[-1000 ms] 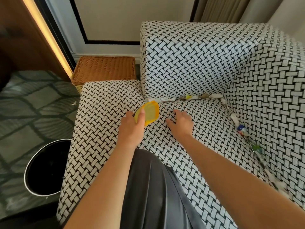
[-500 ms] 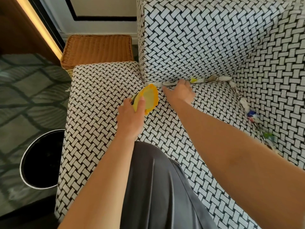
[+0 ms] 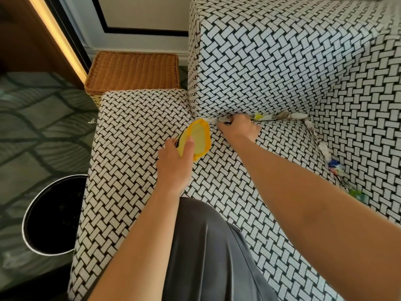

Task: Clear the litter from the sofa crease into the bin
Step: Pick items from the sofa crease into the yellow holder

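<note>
Now left hand (image 3: 173,161) gripping yellow scoop (image 3: 200,137), right hand (image 3: 240,129) outstretched, fingers (image 3: 225,125) pinching crease litter (image 3: 258,116)

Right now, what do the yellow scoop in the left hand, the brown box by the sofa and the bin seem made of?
Yellow scoop: likely plastic, glossy and slightly translucent, with a thicker moulded rim.
Brown box: wicker or rattan, matte; fine woven rows show on top and sides.
Bin: shiny pale rim suggests metal, though glossy plastic is possible; inside looks black.
</note>
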The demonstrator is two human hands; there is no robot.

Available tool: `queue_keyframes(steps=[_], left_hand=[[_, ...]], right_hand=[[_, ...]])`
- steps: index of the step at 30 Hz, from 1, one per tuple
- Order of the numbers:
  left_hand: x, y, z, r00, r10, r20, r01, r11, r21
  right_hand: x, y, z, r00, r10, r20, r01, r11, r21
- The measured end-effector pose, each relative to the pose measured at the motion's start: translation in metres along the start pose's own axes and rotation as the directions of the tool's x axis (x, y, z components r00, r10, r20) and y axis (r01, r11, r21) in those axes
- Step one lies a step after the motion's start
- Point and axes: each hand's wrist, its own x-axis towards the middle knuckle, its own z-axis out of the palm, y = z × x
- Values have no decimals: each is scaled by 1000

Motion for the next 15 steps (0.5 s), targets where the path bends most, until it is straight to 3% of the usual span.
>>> queue_keyframes(steps=[4,9,15], left_hand=[[-2,0,0,1000,1,-3,-1,1000,4],[1,0,1,1000,-10,-15,10,1000,-8],[4,-4,2,1000,9,-25,-9,1000,-14]], right_hand=[[2,-2,1,1000,-14,1,14,1000,-3],[0,1,7,990,-101,-100,99,995,-28],[-1,5,8,983,-122,-134,132,989,69]])
